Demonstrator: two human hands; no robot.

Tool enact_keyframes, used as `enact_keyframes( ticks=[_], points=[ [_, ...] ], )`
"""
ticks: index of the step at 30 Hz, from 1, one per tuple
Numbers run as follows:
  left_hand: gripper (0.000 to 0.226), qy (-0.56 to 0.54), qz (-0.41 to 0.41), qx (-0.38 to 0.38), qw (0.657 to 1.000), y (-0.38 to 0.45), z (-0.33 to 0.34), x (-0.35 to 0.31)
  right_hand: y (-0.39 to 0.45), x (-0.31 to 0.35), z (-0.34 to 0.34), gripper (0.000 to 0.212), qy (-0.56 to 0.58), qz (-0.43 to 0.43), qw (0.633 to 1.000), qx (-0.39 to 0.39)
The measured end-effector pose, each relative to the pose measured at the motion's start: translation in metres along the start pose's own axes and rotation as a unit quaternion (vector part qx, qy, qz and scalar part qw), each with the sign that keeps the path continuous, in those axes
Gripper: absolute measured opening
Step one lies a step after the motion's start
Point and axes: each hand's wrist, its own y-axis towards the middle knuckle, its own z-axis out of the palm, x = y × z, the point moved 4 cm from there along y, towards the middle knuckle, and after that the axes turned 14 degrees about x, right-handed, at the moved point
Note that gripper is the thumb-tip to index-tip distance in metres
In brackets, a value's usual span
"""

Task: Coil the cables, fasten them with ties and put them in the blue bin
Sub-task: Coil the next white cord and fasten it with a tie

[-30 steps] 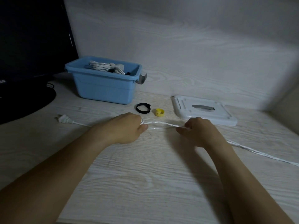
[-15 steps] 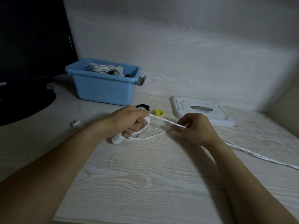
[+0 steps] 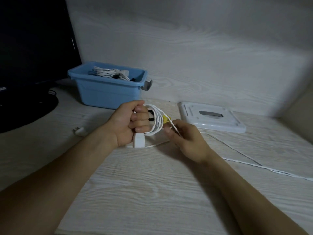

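Note:
My left hand (image 3: pixel 129 122) grips a white cable (image 3: pixel 156 122) wound in several loops, with a white plug block (image 3: pixel 138 140) sticking out below the fist. My right hand (image 3: pixel 184 140) pinches the cable's free strand just right of the coil. The loose rest of the cable (image 3: pixel 254 164) trails right across the table. A black tie (image 3: pixel 151 116) and a yellow tie (image 3: pixel 166 119) lie behind the coil, partly hidden. The blue bin (image 3: pixel 108 91) stands at the back left and holds a tied white cable bundle (image 3: pixel 110 73).
A white bin lid (image 3: pixel 211 118) lies flat at the back right. A black monitor (image 3: pixel 32 41) with its round base (image 3: pixel 25 109) fills the left side. A small white plug (image 3: pixel 79 131) lies left of my left wrist. A wall rises behind.
My left hand rose and turned upright, and the coil in it has grown by more loops. My right hand moved in close to the coil with the strand.

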Motion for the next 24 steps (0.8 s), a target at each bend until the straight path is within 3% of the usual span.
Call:
enact_keyframes(
  ticks=[3,6,14,18,24],
  points=[
    [0.038,-0.058,0.053,0.021,0.997,-0.001,0.003,-0.003,0.002,0.003,0.001,0.019,0.068,-0.016,0.995,-0.064],
    [0.041,-0.103,0.111,0.007,0.988,-0.001,0.000,-0.004,0.002,0.012,0.001,0.017,0.013,-0.034,0.996,-0.077],
    [0.043,-0.198,0.253,-0.174,0.931,-0.007,-0.040,-0.034,0.000,0.006,-0.001,0.012,-0.157,0.014,0.987,-0.017],
    [0.040,-0.161,0.304,-0.250,0.905,-0.010,-0.048,-0.043,0.000,0.008,0.006,0.004,-0.162,0.017,0.987,0.008],
    [0.029,-0.024,0.359,-0.210,0.909,0.000,-0.033,-0.037,-0.002,0.016,0.023,0.010,-0.208,-0.023,0.973,0.097]
  ],
)
